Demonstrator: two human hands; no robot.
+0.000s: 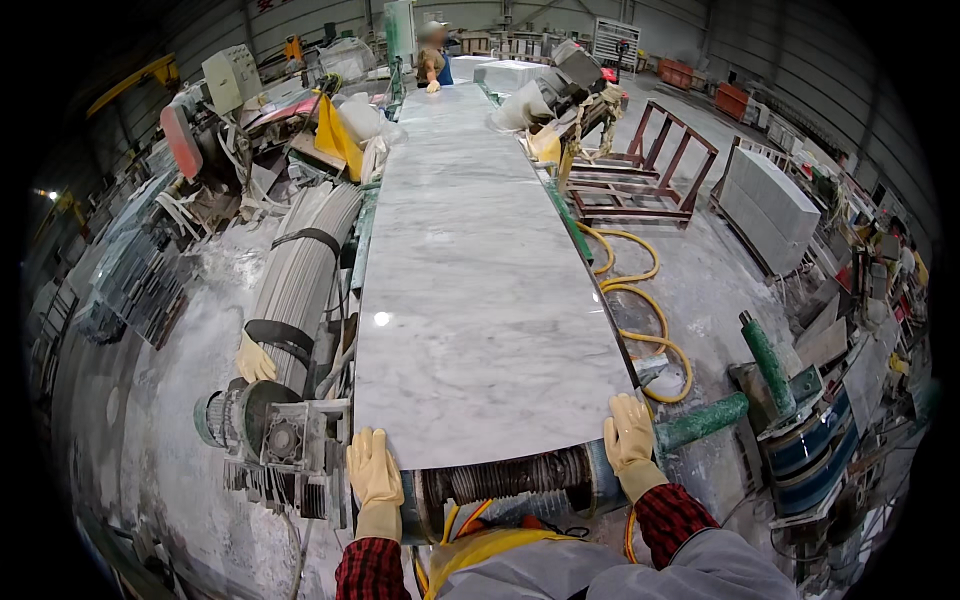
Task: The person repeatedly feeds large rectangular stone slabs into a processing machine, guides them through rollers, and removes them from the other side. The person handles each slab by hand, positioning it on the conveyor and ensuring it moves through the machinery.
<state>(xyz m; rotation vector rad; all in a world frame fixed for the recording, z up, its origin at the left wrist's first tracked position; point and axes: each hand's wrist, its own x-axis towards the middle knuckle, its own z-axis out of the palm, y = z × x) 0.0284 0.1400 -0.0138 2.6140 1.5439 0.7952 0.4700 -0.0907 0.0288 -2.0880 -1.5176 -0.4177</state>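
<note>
A long white marble slab [480, 300] with grey veining lies flat and stretches away from me, its polished top shining. My left hand [375, 472], in a cream rubber glove, rests at the slab's near left corner with its fingers stretched forward. At the near right corner is my right hand [629, 438], gloved the same way, its fingers extended along the edge. Both palms are hidden. Below the slab's near edge, a dark ribbed roller [510, 476] shows between my hands. A co-worker [434, 58] stands at the far end, one gloved hand on the slab.
To the left are a motor with gearbox [262, 425] and a grey ribbed cover [305, 250], with a spare glove [255, 358] lying against it. On the right, a yellow hose [655, 325] loops over the floor near a green cylinder [704, 420] and a dark red metal rack [645, 170].
</note>
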